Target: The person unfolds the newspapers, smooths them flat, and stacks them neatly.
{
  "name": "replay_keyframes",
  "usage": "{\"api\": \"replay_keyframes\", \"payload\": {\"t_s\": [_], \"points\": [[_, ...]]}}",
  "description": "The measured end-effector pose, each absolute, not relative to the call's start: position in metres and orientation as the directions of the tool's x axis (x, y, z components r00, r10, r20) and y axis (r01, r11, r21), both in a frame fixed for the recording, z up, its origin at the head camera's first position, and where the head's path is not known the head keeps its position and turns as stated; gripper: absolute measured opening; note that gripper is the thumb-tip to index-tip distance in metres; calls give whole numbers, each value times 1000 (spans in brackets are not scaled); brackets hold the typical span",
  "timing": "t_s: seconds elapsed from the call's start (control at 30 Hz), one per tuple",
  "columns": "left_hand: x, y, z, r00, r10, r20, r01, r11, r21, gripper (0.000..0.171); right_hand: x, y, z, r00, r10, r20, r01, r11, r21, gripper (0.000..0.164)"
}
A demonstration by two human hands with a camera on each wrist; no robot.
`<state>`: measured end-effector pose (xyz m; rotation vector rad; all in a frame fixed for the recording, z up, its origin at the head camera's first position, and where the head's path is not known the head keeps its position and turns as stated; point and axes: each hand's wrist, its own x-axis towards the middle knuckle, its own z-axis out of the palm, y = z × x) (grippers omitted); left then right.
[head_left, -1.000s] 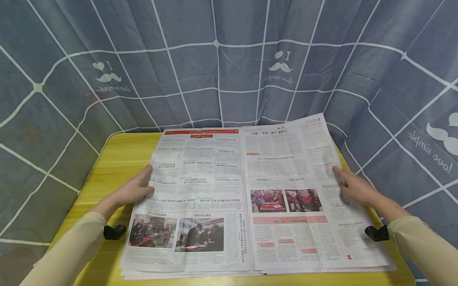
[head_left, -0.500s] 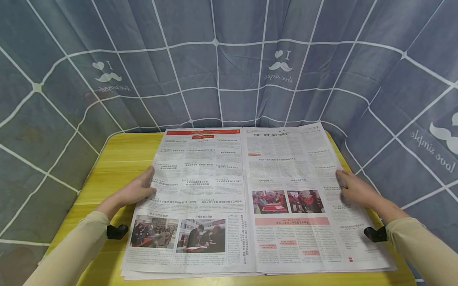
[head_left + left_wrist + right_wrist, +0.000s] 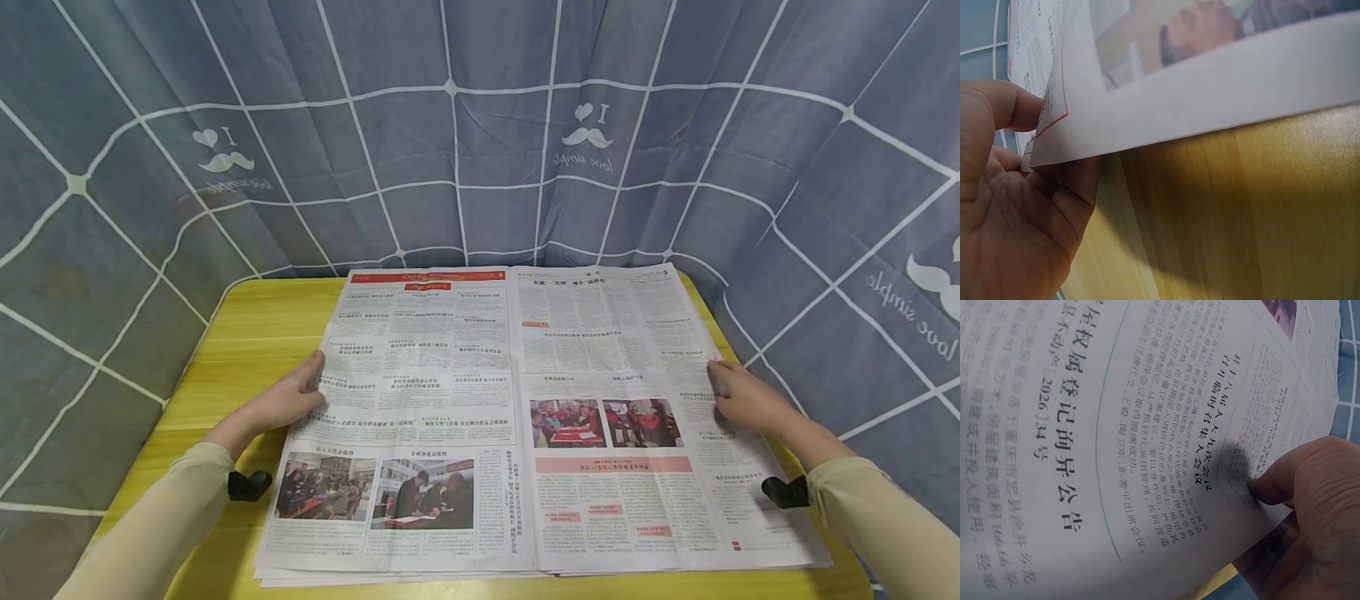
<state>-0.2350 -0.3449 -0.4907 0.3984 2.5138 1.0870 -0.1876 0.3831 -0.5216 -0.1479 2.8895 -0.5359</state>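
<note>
An open newspaper [image 3: 517, 367] lies spread on the yellow table, printed side up, with a fold down its middle and more sheets showing under its near edge. My left hand [image 3: 288, 396] pinches its left side; in the left wrist view the thumb [image 3: 1019, 112] is on top and the other fingers are under the raised paper edge. At the right side my right hand [image 3: 750, 400] holds the opposite edge, its thumb [image 3: 1279, 484] pressing on the print in the right wrist view. Its other fingers are partly hidden behind the sheet.
The yellow wood-grain table [image 3: 247, 325] shows at the left and along the front. A grey-blue curtain [image 3: 495, 142] with white grid lines hangs behind and at both sides. Black wrist pieces [image 3: 249, 486] sit by each cuff.
The far right corner of the newspaper has come down and its top edge lies straighter. Both hands have shifted slightly rightward, keeping their hold on the sides.
</note>
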Motion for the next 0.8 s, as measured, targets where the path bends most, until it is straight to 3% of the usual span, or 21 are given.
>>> {"api": "replay_keyframes", "payload": {"t_s": [0.8], "points": [[-238, -344, -494, -872, 418, -255, 117, 684, 720, 87, -186, 384, -518, -966, -127, -227, -26, 915, -402, 73]]}}
